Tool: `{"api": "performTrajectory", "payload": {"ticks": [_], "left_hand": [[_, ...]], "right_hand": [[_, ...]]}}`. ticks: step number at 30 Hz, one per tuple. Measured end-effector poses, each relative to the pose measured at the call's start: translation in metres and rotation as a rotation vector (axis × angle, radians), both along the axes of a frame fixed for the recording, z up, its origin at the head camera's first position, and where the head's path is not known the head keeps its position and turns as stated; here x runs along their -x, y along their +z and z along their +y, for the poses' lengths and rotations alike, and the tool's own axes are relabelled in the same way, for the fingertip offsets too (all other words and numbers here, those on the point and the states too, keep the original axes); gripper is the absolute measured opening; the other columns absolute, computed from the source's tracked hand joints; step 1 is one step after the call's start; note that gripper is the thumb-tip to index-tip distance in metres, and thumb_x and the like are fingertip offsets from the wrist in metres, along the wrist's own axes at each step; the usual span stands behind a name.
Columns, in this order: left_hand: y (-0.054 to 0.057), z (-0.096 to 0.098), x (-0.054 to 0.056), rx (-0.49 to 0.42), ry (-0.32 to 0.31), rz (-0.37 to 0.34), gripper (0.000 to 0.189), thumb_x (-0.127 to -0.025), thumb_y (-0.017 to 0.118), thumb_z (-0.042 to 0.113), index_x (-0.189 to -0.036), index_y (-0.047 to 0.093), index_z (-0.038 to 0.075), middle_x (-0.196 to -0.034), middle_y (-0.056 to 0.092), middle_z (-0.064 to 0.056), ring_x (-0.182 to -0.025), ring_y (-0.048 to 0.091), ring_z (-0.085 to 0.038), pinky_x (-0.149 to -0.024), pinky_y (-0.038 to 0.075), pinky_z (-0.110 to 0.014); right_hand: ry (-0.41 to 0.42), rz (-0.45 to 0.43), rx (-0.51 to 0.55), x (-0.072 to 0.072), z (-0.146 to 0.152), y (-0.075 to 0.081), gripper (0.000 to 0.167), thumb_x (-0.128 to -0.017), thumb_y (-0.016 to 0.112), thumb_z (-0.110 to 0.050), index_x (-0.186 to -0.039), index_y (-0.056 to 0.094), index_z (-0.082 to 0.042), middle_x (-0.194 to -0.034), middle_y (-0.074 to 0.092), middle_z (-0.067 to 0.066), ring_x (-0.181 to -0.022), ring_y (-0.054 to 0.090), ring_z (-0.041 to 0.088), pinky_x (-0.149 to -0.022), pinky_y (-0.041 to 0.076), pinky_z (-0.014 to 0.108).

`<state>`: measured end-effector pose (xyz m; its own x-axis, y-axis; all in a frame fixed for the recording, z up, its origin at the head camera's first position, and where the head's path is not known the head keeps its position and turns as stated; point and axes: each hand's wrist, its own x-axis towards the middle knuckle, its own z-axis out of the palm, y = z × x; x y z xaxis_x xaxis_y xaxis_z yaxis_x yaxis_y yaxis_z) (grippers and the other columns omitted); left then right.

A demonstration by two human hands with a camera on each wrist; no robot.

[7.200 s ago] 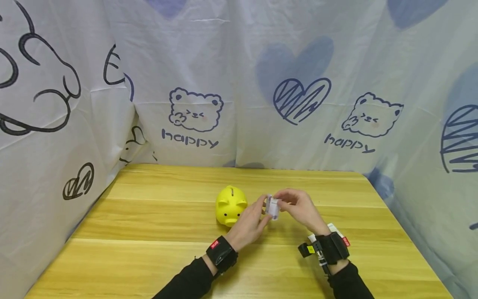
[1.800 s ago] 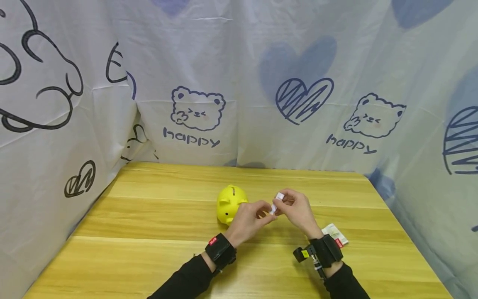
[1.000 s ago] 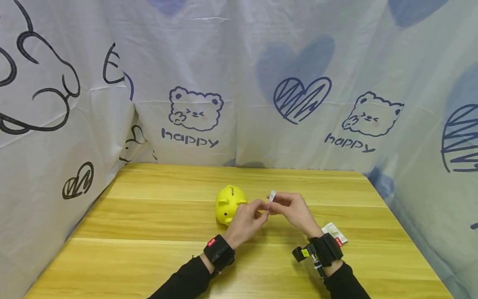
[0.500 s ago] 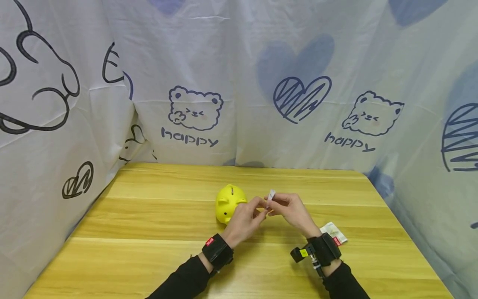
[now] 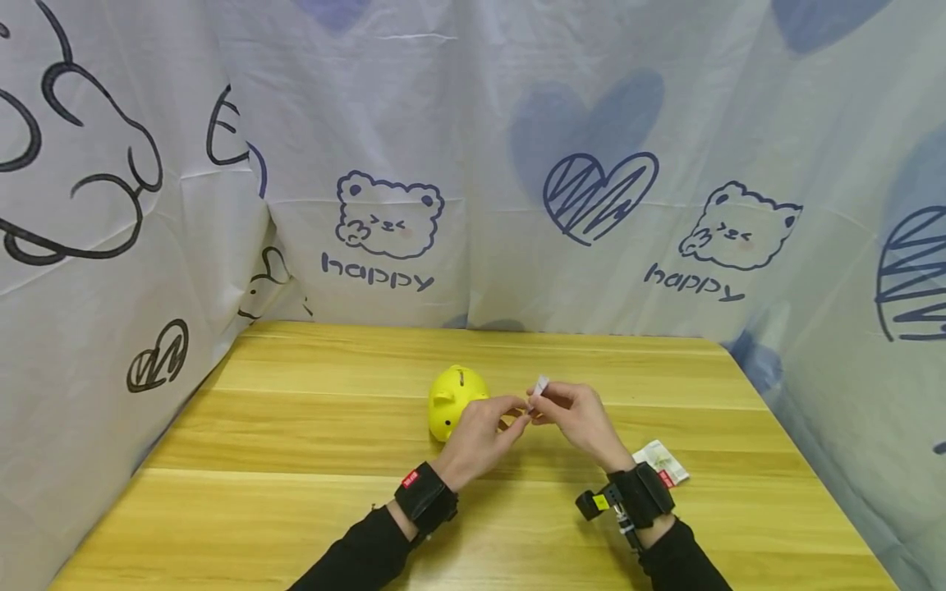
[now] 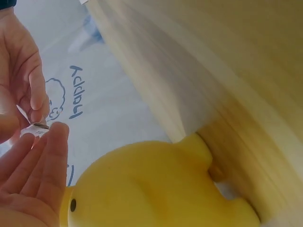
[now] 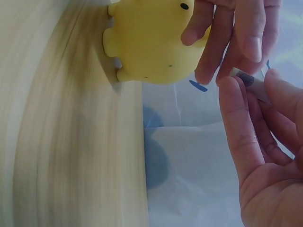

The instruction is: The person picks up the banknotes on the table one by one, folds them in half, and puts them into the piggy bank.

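Observation:
Between the hands in the head view is a small folded paper [image 5: 542, 385], whitish with a dark purple patch [image 7: 245, 78] that shows at its near end in the right wrist view. My right hand [image 5: 580, 417] pinches the paper between thumb and fingers, and its upper end sticks out. My left hand [image 5: 480, 435] has its thumb and fingertips at the paper's lower end. Just left of the paper stands a yellow piggy bank [image 5: 452, 392], upright on its feet, with a dark slot on top. The left hand partly covers its face in the head view.
A second whitish paper [image 5: 661, 461] with greenish print lies on the wood-grain table [image 5: 296, 492], partly behind the right wristband [image 5: 643, 492]. A white cloth with hearts and bears [image 5: 392, 217] hangs behind the table and along its sides.
Compared with the oldest frame, the paper shows as a smaller, narrower strip. It has shifted slightly left since 1.8 s ago. Over the last half second the hands barely move; the piggy bank stays put.

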<state>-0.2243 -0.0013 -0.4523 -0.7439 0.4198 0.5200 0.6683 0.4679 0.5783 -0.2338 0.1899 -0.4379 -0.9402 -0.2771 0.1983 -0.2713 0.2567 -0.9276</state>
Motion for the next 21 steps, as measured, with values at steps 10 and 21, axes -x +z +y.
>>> {"api": "performTrajectory", "payload": {"ticks": [10, 21], "left_hand": [[0.004, -0.010, -0.001, 0.008, 0.047, 0.088, 0.014, -0.096, 0.064, 0.018, -0.096, 0.076, 0.009, -0.090, 0.076, -0.001, -0.075, 0.068, -0.007, -0.065, 0.056, -0.023], [0.006, -0.020, 0.002, -0.032, 0.116, 0.207, 0.013, -0.094, 0.067, 0.019, -0.085, 0.075, 0.012, -0.076, 0.073, 0.003, -0.062, 0.063, -0.002, -0.058, 0.048, -0.011]], "right_hand": [[-0.017, -0.003, 0.034, 0.004, 0.001, -0.006, 0.022, -0.097, 0.062, -0.018, -0.108, 0.069, -0.001, -0.100, 0.070, 0.021, -0.093, 0.070, 0.031, -0.079, 0.059, 0.032], [-0.038, 0.007, 0.018, 0.004, 0.001, -0.007, 0.022, -0.095, 0.066, -0.024, -0.107, 0.071, -0.007, -0.102, 0.071, 0.016, -0.092, 0.069, 0.024, -0.076, 0.059, 0.032]]}}
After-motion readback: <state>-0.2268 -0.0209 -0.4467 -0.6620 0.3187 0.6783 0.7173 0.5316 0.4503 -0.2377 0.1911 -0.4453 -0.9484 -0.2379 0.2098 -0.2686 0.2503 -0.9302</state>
